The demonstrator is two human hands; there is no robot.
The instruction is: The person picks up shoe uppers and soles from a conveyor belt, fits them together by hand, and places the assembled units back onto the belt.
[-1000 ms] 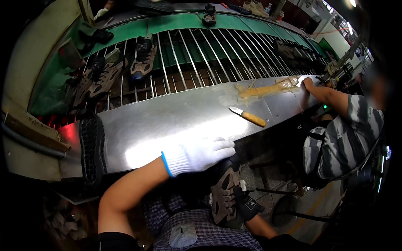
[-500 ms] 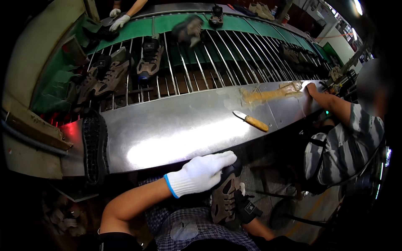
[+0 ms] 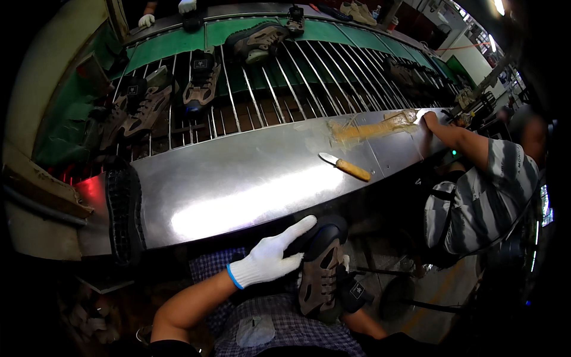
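Note:
A brown and black sneaker stands toe-up in front of my lap, its dark toe pointing toward the bench. White-gloved, my left hand is at the shoe's left side near the toe, its thumb and fingers stretched apart. My right hand holds the shoe from the right and behind; only a bit of white glove shows, and most of its fingers are hidden. A black tongue or collar flap with a square label hangs at the shoe's right.
On the metal bench lie a wooden-handled knife, a taped patch and a black sole. Beyond it, several sneakers rest on a bar rack with green belting. A co-worker in stripes sits at the right.
My left hand has slid back off the toe to the left, its fingers spreading. A blurred, moving shoe on the far belt is now still. The far person's gloved hands have shifted.

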